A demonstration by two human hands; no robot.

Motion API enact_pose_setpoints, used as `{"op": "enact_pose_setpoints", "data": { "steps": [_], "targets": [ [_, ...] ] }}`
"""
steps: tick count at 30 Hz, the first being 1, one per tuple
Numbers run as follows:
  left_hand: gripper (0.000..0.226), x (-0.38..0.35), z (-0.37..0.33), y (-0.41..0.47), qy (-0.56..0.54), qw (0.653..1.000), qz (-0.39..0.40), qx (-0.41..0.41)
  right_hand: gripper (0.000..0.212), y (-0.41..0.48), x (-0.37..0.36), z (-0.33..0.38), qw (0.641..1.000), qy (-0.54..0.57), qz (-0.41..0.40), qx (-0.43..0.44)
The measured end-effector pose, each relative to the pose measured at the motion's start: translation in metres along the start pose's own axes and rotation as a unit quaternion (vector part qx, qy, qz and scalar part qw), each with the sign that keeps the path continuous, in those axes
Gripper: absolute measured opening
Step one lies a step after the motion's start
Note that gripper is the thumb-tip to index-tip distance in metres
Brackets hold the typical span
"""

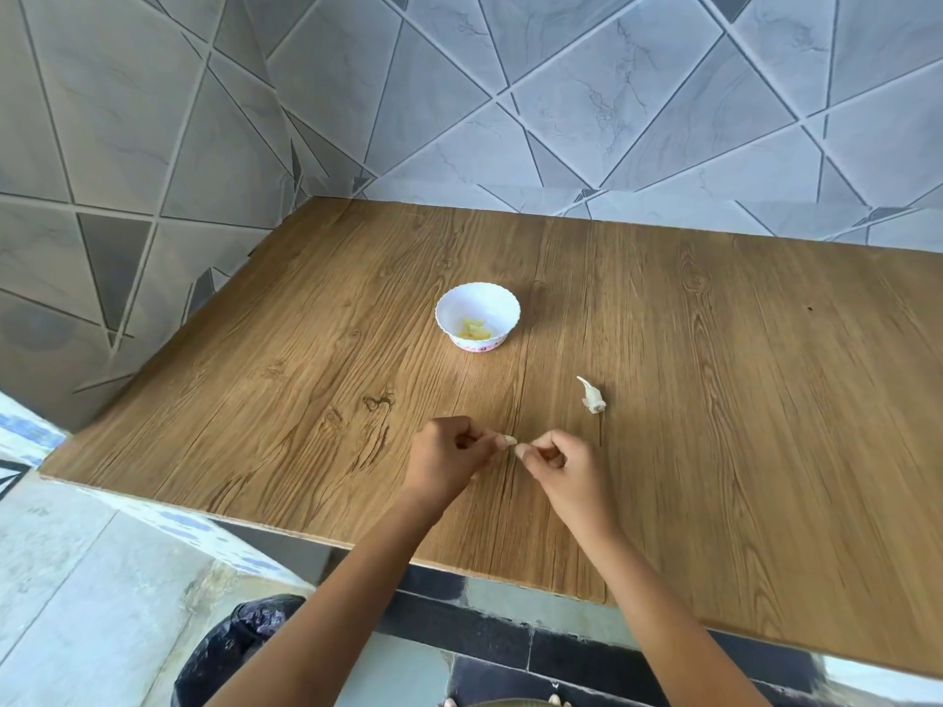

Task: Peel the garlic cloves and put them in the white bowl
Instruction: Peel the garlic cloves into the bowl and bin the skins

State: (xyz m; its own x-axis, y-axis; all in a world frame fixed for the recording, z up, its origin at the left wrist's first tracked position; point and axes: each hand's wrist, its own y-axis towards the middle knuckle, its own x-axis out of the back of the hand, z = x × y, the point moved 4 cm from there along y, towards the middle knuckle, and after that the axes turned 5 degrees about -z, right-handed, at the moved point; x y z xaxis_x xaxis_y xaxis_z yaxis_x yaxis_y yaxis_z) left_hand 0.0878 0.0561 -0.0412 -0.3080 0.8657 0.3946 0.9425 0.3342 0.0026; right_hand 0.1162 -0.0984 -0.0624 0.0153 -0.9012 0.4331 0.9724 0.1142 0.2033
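Two grips work low and centre over the desk [714, 375], both bare hands of one person, forearms coming in from the bottom edge. Left grip [449, 454] has its fingers curled and pinches a held clove [510, 441] between thumb and fingertip. Right grip [559, 461] is curled too, and its thumb and forefinger tip meet the same clove from the other side, so both are closed on it. Only a small pale, whitish sliver of that clove shows between the fingertips; the rest is hidden, and I can't tell whether the skin is on or off. It sits just above the desk near the front edge. White bowl [462, 304] stands upright further back, well apart from the hands; it has a scalloped rim and a pink printed band at the base. Several peeled cloves [474, 330] lie inside on its bottom, pale yellow, glossy and bunched together. One loose garlic piece [592, 397] lies on the desk to the right, between bowl and right grip and touching neither; it is off-white and papery, with a pointed curled tip at its far end and a blunt end nearer the hands. The desk top is brown wood grain, set into a corner of grey tiled wall [561, 94]. Black bin bag [229, 650] sits on the floor below the desk edge, lower left.
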Motion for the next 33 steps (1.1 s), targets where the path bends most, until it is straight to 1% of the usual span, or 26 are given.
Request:
{"op": "enact_pose_setpoints", "data": {
  "steps": [1, 3, 6, 9, 11, 13, 14, 15, 16, 17, 18, 19, 20, 21, 22, 23, 24, 25, 26, 27, 28, 29, 30, 31, 32, 33],
  "targets": [
    [0.012, 0.0, 0.002, -0.002, -0.063, 0.996, 0.024, 0.051, 0.021, 0.001, 0.002, -0.001, 1.0, 0.012, 0.004, -0.007],
    [0.01, 0.0, 0.005, -0.003, -0.129, 0.985, 0.057, 0.098, 0.018, 0.003, 0.003, -0.002, 0.997, 0.051, 0.027, -0.042],
    [0.01, -0.002, 0.005, -0.002, -0.128, 0.983, 0.083, 0.102, 0.012, 0.003, 0.0, 0.004, 0.973, 0.162, 0.098, -0.132],
    [0.011, -0.001, 0.003, 0.001, -0.104, 0.984, 0.117, 0.08, 0.005, 0.003, -0.001, 0.01, 0.947, 0.227, 0.116, -0.198],
    [0.012, -0.002, 0.001, 0.003, -0.13, 0.975, 0.156, 0.088, 0.004, 0.004, -0.004, 0.008, 0.916, 0.278, 0.134, -0.258],
    [0.012, -0.003, 0.0, 0.003, -0.181, 0.957, 0.19, 0.122, 0.006, 0.005, -0.005, 0.009, 0.869, 0.344, 0.165, -0.315],
    [0.012, -0.003, -0.001, 0.003, -0.207, 0.946, 0.202, 0.144, 0.008, 0.005, -0.004, 0.009, 0.851, 0.369, 0.173, -0.33],
    [0.012, -0.004, -0.001, 0.003, -0.227, 0.937, 0.209, 0.164, 0.008, 0.006, -0.002, 0.009, 0.842, 0.383, 0.178, -0.335],
    [0.013, -0.005, -0.002, 0.004, -0.236, 0.932, 0.212, 0.178, 0.008, 0.006, -0.001, 0.008, 0.844, 0.384, 0.18, -0.328],
    [0.013, -0.005, -0.001, 0.004, -0.227, 0.934, 0.206, 0.182, 0.008, 0.007, 0.0, 0.007, 0.865, 0.361, 0.177, -0.301],
    [0.013, -0.005, -0.001, 0.005, -0.194, 0.947, 0.19, 0.173, 0.008, 0.009, 0.002, 0.005, 0.905, 0.304, 0.166, -0.247],
    [0.014, -0.006, -0.001, 0.005, -0.144, 0.964, 0.163, 0.152, 0.01, 0.01, 0.003, 0.005, 0.949, 0.22, 0.144, -0.173],
    [0.015, -0.007, 0.001, 0.006, -0.09, 0.979, 0.127, 0.129, 0.011, 0.012, 0.004, 0.006, 0.982, 0.124, 0.108, -0.087],
    [0.017, -0.007, 0.003, 0.007, -0.043, 0.989, 0.086, 0.109, 0.01, 0.012, 0.005, 0.009, 0.997, 0.036, 0.065, 0.006],
    [0.017, -0.007, 0.003, 0.007, -0.017, 0.993, 0.053, 0.1, 0.008, 0.011, 0.004, 0.012, 0.995, -0.032, 0.02, 0.093],
    [0.016, -0.007, 0.004, 0.007, -0.016, 0.994, 0.034, 0.103, 0.007, 0.009, 0.005, 0.016, 0.983, -0.085, -0.018, 0.164],
    [0.015, -0.007, 0.005, 0.006, -0.041, 0.992, 0.032, 0.118, 0.007, 0.007, 0.004, 0.017, 0.972, -0.109, -0.043, 0.203],
    [0.014, -0.007, 0.004, 0.006, -0.071, 0.988, 0.043, 0.132, 0.008, 0.005, 0.005, 0.017, 0.973, -0.101, -0.052, 0.202],
    [0.015, -0.006, 0.003, 0.005, -0.086, 0.986, 0.055, 0.135, 0.008, 0.005, 0.007, 0.015, 0.986, -0.05, -0.042, 0.155],
    [0.015, -0.004, 0.002, 0.005, -0.072, 0.989, 0.058, 0.118, 0.009, 0.006, 0.008, 0.012, 0.996, 0.025, -0.018, 0.079],
    [0.016, -0.001, 0.002, 0.006, -0.026, 0.995, 0.052, 0.082, 0.012, 0.005, 0.007, 0.009, 0.994, 0.105, 0.012, -0.001],
    [0.017, 0.002, 0.0, 0.006, 0.044, 0.998, 0.04, 0.031, 0.015, 0.005, 0.007, 0.008, 0.982, 0.174, 0.032, -0.063],
    [0.019, 0.004, -0.003, 0.006, 0.115, 0.993, 0.033, -0.021, 0.016, 0.004, 0.008, 0.007, 0.97, 0.215, 0.043, -0.107],
    [0.019, 0.003, -0.004, 0.005, 0.172, 0.983, 0.032, -0.062, 0.014, 0.004, 0.008, 0.007, 0.961, 0.237, 0.049, -0.136],
    [0.016, 0.003, -0.005, 0.005, 0.198, 0.976, 0.029, -0.087, 0.011, 0.003, 0.008, 0.007, 0.955, 0.246, 0.053, -0.155],
    [0.01, 0.003, -0.007, 0.005, 0.2, 0.975, 0.019, -0.099, 0.009, 0.003, 0.009, 0.008, 0.953, 0.248, 0.056, -0.163]
  ]
}}
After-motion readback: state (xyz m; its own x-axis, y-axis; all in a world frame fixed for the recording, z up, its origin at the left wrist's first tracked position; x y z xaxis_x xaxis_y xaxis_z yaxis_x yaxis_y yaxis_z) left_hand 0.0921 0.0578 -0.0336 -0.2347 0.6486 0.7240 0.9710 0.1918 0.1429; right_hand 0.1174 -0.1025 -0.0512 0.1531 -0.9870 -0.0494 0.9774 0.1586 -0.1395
